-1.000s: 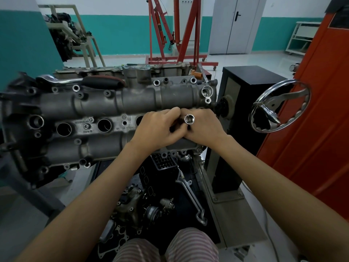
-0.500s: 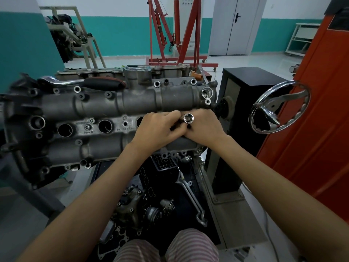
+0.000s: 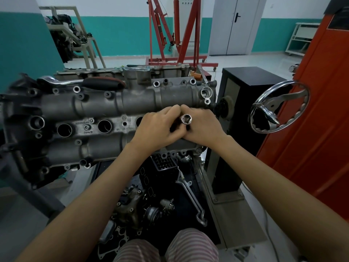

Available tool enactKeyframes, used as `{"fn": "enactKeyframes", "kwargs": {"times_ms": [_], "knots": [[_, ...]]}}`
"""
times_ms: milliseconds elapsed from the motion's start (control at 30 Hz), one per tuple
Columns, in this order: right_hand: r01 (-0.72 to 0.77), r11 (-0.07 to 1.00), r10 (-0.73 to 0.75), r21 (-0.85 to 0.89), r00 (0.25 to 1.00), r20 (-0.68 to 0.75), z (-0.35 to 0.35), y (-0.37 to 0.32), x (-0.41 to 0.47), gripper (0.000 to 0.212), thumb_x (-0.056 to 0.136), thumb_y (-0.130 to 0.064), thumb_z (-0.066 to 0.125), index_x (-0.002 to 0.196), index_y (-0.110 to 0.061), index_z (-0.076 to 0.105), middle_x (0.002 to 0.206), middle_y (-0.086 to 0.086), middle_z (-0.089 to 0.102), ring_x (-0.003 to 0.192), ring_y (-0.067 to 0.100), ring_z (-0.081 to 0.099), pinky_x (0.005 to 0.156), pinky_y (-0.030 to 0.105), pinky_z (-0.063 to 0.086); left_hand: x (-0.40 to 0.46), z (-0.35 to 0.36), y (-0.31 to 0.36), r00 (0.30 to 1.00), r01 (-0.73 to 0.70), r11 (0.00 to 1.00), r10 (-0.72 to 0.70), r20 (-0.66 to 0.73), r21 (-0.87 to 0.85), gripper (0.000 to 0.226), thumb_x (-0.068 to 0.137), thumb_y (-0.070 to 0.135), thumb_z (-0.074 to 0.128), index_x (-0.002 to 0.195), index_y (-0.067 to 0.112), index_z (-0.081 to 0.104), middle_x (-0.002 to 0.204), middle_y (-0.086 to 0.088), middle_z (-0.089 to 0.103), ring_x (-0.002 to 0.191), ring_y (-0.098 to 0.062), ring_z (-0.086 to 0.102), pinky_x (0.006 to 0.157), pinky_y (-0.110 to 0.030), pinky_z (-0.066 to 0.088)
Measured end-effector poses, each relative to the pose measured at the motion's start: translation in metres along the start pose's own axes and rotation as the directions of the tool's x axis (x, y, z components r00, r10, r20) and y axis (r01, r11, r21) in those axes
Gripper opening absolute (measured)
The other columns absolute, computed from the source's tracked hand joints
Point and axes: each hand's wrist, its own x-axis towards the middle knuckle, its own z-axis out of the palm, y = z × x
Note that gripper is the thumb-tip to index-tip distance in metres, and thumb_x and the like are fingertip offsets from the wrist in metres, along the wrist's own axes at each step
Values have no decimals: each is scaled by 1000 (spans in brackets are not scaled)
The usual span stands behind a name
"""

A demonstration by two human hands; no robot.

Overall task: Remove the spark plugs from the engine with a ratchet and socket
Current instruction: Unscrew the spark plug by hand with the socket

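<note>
A grey engine head (image 3: 98, 106) lies across a stand, with round spark plug wells (image 3: 64, 130) along its middle. My left hand (image 3: 156, 127) and my right hand (image 3: 203, 127) meet over the right end of the head, fingers curled round a chrome socket (image 3: 186, 119) whose open hex end faces me. What the socket sits on is hidden by my fingers. A ratchet (image 3: 85, 82) with a black and red grip lies on the head's far edge at the left.
A chrome handwheel (image 3: 279, 107) juts from a black stand box (image 3: 243, 95) at the right, beside an orange panel (image 3: 311, 129). Loose engine parts and a spanner (image 3: 190, 197) lie on the tray below. A red engine hoist (image 3: 175, 35) stands behind.
Both hands stay on the socket with only a slight shift; the socket has tilted a little. The view has drifted slightly.
</note>
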Motion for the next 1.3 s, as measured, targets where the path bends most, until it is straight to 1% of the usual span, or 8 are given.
{"fn": "enactKeyframes", "kwargs": {"times_ms": [100,233,333,467,700,933,1067,1300], "knots": [[3,999,-4,-33,1000,-27,-1,0,-1,33,75,-39,47,65,-11,61,51,2,58,45,22,54,45,18,21,0,2,-3,1000,-20,999,20,8,34,27,83,26,56,67,6,48,58,-6,53,44,-30,49,43,-26,33],[-21,1000,20,-22,1000,-13,-2,0,-1,45,77,-40,34,61,-11,63,53,4,60,48,22,55,46,21,21,-1,3,-6,999,-46,998,46,0,37,33,83,26,62,61,7,46,54,-6,51,43,-28,49,41,-28,36],[18,999,-18,-50,1000,0,-1,0,-1,35,77,-34,42,66,-7,62,54,7,60,47,25,55,47,23,27,-1,2,-5,999,-40,999,40,-7,26,33,83,29,57,62,8,45,54,-5,49,43,-26,46,42,-25,31],[-17,1000,18,-19,998,55,-2,0,0,22,75,-23,60,78,-2,56,62,8,60,54,29,57,46,29,37,0,0,-1,1000,-15,1000,15,-16,-5,25,81,29,49,67,10,44,57,3,42,43,-19,38,45,-22,26],[10,999,-13,-42,999,-50,-5,-3,-2,36,73,-39,42,64,-13,65,49,3,59,43,22,56,48,19,24,0,1,-3,1000,-21,998,22,-10,57,30,83,24,55,61,6,46,50,-6,51,40,-29,48,41,-25,31],[28,1000,-28,4,999,18,-5,-5,-1,42,75,-35,36,73,-6,66,60,10,65,53,30,60,48,25,35,0,0,-2,999,-30,999,30,-11,43,30,83,25,56,61,7,46,50,-5,51,41,-28,48,43,-23,29],[28,1000,-28,-4,998,51,-5,-4,-2,42,76,-36,35,71,-3,60,59,11,61,51,31,57,47,27,33,0,-2,0,1000,-17,1000,17,-9,-3,29,83,29,51,63,8,44,53,-4,48,42,-26,45,45,-23,27],[18,999,-16,-29,998,66,-5,-3,-2,38,79,-33,40,75,-2,61,62,13,62,55,33,58,47,33,40,0,-3,2,1000,-3,1000,4,20,-6,27,81,29,48,69,6,47,58,-5,50,44,-27,46,43,-26,31]]}}
